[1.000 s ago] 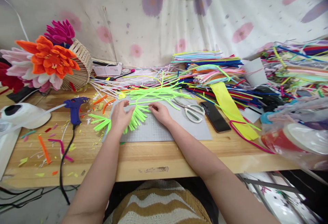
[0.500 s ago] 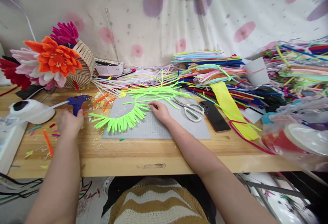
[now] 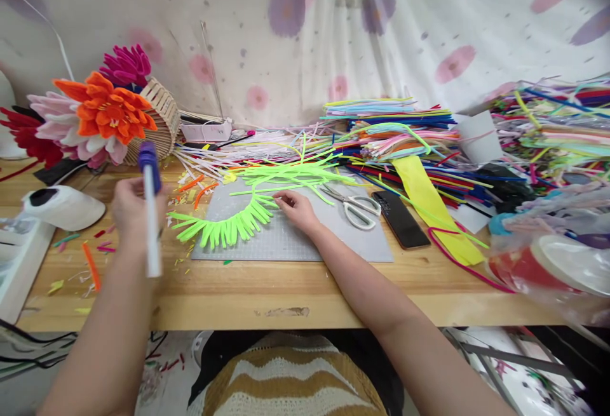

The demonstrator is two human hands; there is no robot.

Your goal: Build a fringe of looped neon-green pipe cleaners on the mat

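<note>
My left hand (image 3: pixel 136 213), somewhat blurred, is closed around a blue glue gun (image 3: pixel 151 165) above the left part of the table. A long white glue stick (image 3: pixel 152 238) juts from the back of the gun towards me. With closed fingertips my right hand (image 3: pixel 299 211) pinches the right end of a curved neon-green pipe-cleaner fringe (image 3: pixel 229 228). That fringe spreads over the left of a grey cutting mat (image 3: pixel 286 248). Loose neon-green pipe cleaners (image 3: pixel 290 174) lie just behind my right hand, and scissors (image 3: pixel 359 209) rest to its right.
A phone (image 3: pixel 401 219) and a yellow strip (image 3: pixel 438 213) lie right of the mat. Pipe-cleaner bundles (image 3: pixel 395 127) line the back. Fuzzy flowers (image 3: pixel 114 114) in a wooden basket (image 3: pixel 164 117) stand back left, near a white holder (image 3: pixel 71 206). Scraps (image 3: pixel 90 267) litter the left side.
My left hand has turned the glue gun, so its glue stick now points towards me instead of left. My right hand keeps its pinch on the fringe. The view has shifted slightly.
</note>
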